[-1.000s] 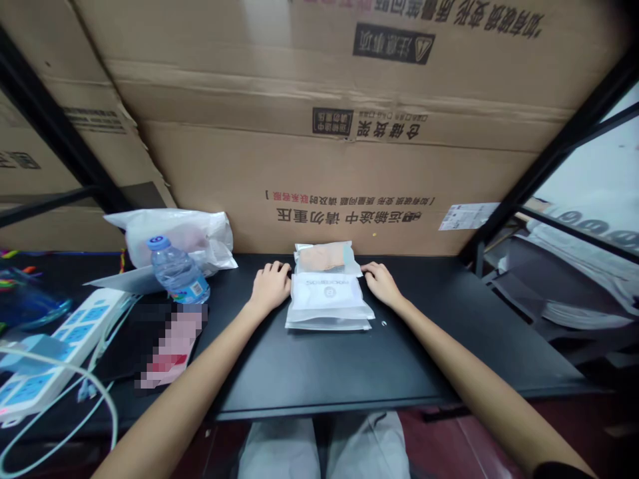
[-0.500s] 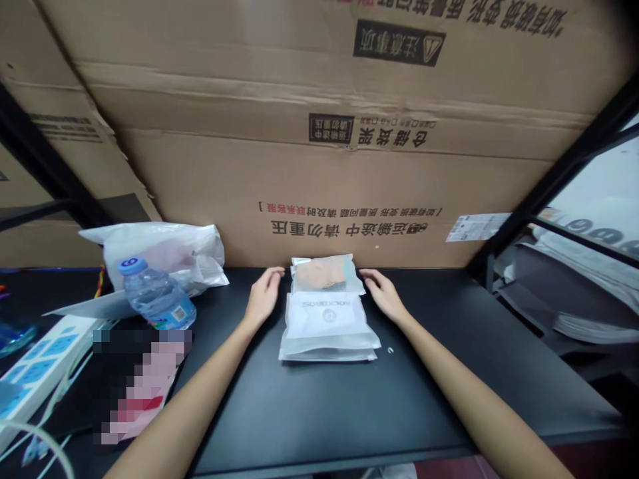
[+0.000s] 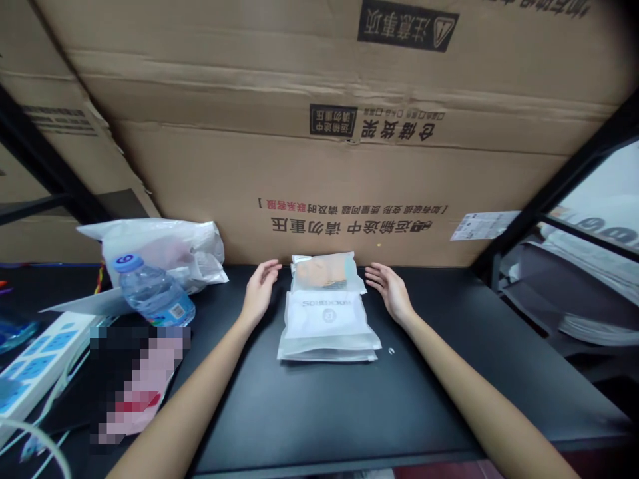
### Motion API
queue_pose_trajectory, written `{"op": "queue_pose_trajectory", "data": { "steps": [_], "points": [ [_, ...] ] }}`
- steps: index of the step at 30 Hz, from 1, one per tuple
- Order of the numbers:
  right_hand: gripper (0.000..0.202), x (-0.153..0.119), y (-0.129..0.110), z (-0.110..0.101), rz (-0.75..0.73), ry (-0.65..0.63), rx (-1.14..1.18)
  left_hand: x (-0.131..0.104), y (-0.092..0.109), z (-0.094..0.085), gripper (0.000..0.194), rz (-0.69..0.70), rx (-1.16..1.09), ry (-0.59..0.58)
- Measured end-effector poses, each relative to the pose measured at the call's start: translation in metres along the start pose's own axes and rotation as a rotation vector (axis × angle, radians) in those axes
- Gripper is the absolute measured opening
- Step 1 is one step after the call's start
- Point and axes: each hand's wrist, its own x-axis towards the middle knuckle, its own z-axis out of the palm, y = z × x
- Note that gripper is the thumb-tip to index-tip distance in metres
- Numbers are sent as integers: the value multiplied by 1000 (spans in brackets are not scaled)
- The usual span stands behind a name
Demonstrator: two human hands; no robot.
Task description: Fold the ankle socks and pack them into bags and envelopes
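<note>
Two groups of frosted plastic packets lie at the middle of the black table. The nearer white packet [image 3: 327,322] bears grey lettering and a round logo. Behind it, partly overlapping, a smaller clear packet [image 3: 327,273] shows something tan inside. To the left of them is my left hand [image 3: 260,287], fingers apart and slightly curved, with nothing in it. My right hand [image 3: 391,289] is on the other side, fingers spread towards the packets and holding nothing. Neither hand appears to touch a packet.
A large cardboard sheet [image 3: 279,166] stands behind the table [image 3: 319,419]. At the left are a white plastic bag [image 3: 164,249], a water bottle [image 3: 157,293], a power strip [image 3: 40,362] and cables. Black frame bars rise on both sides.
My right hand has moved slightly to the right and its fingers have opened more. My left hand has shifted a little to the left and back. The packets look unmoved.
</note>
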Motion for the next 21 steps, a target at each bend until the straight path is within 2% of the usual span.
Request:
{"op": "queue_pose_trajectory", "data": {
  "steps": [2, 4, 6, 8, 11, 14, 18, 21],
  "points": [
    [45, -2, 1, -2, -92, -56, -199, -3, 0, -2, 41, 142, 345, -63],
    [43, -4, 1, -7, -233, -131, -514, -7, 0, -4, 44, 248, 679, -118],
    [46, -6, 2, -12, -331, -198, -827, -11, 0, -7, 48, 262, 927, -160],
    [49, -8, 3, -15, -340, -245, -1042, -13, -1, -9, 51, 222, 1082, -202],
    [51, -9, 4, -15, -314, -287, -1191, -13, -2, -9, 54, 194, 1190, -243],
    [51, -9, 3, -13, -318, -296, -1231, -12, -2, -7, 54, 187, 1211, -236],
    [50, -9, 3, -13, -310, -293, -1214, -13, -3, -7, 54, 199, 1175, -226],
    [49, -10, 2, -13, -286, -271, -1085, -11, -6, -9, 52, 213, 1073, -208]
  ]
}}
